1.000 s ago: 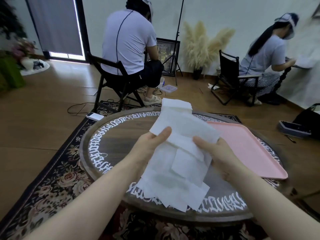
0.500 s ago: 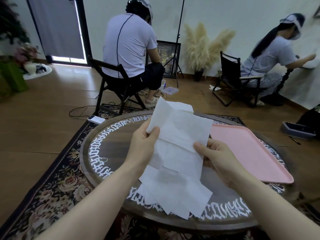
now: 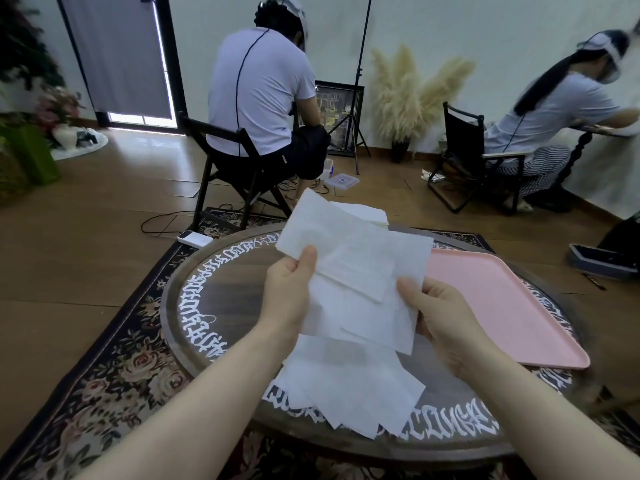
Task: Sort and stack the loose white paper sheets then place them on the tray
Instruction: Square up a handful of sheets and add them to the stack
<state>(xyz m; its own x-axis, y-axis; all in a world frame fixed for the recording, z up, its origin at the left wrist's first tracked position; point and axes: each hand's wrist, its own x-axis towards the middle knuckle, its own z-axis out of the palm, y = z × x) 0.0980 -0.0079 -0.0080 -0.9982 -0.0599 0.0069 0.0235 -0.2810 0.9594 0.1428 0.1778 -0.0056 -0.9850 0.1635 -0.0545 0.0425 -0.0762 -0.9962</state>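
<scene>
Above the round bench [image 3: 194,299], both hands hold a loose bundle of white paper sheets [image 3: 360,271]. The left hand [image 3: 289,294] pinches the left edge with the thumb on top, and the right hand [image 3: 440,317] grips the right edge in the same way, so the two hands stay apart with the paper between them. More sheets [image 3: 346,386] lie spread on the bench just under the bundle, not aligned. The pink tray [image 3: 502,306] lies to the right and carries no paper yet. I judge the sheets to be very light, thin and soft; they bend easily and can slide over each other. It seems better to take them at two opposite edges and tap them even before stacking.
</scene>
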